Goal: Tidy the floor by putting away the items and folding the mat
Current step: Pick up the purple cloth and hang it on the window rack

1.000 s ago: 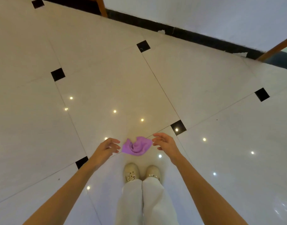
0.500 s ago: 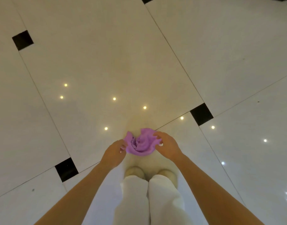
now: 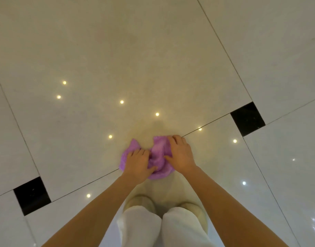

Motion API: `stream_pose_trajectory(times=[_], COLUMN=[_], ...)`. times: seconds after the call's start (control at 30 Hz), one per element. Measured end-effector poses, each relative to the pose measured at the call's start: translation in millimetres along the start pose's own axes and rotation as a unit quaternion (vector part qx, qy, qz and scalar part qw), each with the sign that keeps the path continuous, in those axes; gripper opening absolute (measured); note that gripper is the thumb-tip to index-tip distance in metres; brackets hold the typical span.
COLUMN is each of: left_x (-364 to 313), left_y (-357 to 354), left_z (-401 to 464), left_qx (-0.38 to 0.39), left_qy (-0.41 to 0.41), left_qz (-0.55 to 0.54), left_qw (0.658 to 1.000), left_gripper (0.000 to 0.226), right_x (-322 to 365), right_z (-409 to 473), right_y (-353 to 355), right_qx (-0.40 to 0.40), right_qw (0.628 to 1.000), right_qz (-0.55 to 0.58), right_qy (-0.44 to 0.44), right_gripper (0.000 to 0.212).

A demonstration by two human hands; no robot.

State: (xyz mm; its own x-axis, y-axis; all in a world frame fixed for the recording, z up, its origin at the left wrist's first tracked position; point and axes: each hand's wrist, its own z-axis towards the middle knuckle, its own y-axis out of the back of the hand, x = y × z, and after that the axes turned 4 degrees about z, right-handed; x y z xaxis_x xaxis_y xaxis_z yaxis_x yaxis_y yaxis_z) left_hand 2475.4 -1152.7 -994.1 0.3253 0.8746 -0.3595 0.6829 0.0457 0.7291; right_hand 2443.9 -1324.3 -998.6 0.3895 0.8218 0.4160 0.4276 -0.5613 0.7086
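Observation:
A small crumpled purple cloth [image 3: 157, 154] lies on the glossy white tile floor just in front of my feet. My left hand [image 3: 138, 164] rests on its left half, fingers bent down into the fabric and gathering it. My right hand [image 3: 179, 154] covers its right half, fingers curled over the cloth's far edge. Parts of the cloth are hidden under both hands.
White tiles [image 3: 117, 59] with thin dark joints and black square insets [image 3: 247, 118] [image 3: 31, 196] surround me. My cream shoes [image 3: 140, 202] and white trouser legs [image 3: 163, 229] stand right behind the cloth. Ceiling lights reflect as bright dots on the floor.
I have bent down toward the floor. Both hands moved in from either side of the cloth and now lie on it, bunching it.

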Motion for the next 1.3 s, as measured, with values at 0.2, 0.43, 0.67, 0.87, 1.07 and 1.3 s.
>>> stream_pose_trajectory(times=[0.2, 0.43, 0.67, 0.87, 1.07, 1.3], left_x=[-16, -33, -60, -102, -164, -265], left_y=[0, 51, 146, 259, 386, 508], left_z=[5, -29, -87, -154, -230, -349], left_qx=[-0.029, -0.071, -0.106, -0.093, -0.061, -0.183], left_qy=[0.085, 0.121, 0.069, -0.007, -0.066, -0.135], left_qz=[-0.055, -0.241, -0.172, -0.168, -0.203, -0.292], left_qw=[0.994, 0.96, 0.977, 0.981, 0.975, 0.929], left_gripper=[0.024, 0.028, 0.015, 0.008, 0.014, 0.012], right_x=[3, 22, 65, 116, 175, 243], right_z=[-2, -41, -107, -186, -296, -428], right_y=[-10, 36, 118, 219, 356, 494], right_qx=[-0.096, -0.118, -0.111, -0.145, -0.161, -0.297], right_qw=[0.994, 0.973, 0.967, 0.946, 0.929, 0.875], right_qz=[0.023, 0.199, 0.228, 0.289, 0.33, 0.372], right_qy=[-0.038, -0.023, -0.003, 0.013, 0.036, 0.088], right_gripper=[0.037, 0.022, 0.023, 0.016, 0.018, 0.028])
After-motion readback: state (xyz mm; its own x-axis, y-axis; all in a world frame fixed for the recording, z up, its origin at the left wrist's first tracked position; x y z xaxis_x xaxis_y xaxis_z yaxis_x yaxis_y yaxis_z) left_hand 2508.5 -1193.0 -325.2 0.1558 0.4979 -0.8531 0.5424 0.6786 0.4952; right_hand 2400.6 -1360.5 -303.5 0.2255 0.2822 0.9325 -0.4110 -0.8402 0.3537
